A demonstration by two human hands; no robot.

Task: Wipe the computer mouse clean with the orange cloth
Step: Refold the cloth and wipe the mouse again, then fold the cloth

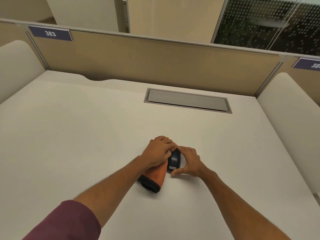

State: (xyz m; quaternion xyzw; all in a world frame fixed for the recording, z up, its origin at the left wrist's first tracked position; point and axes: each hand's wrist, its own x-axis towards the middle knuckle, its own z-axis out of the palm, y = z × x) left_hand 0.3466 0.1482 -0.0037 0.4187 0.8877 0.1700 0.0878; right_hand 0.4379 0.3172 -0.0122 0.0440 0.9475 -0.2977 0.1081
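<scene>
My left hand [158, 153] is closed over the orange cloth [155, 175], fingers pressing it against the left side of the mouse [174, 160], with the cloth's dark-edged end trailing back under my wrist toward me on the desk [86, 127]. My right hand [189, 161] cups the mouse from the right, thumb at its near end and fingers curled around the far end, steadying it between both hands.

We note a soft, napped orange cloth [156, 175] with dark stitched hem under the left hand [158, 151]; mouse [174, 160] between the hands: dark plastic, slight sheen; desk [86, 127] beneath: smooth, matt white.
</scene>
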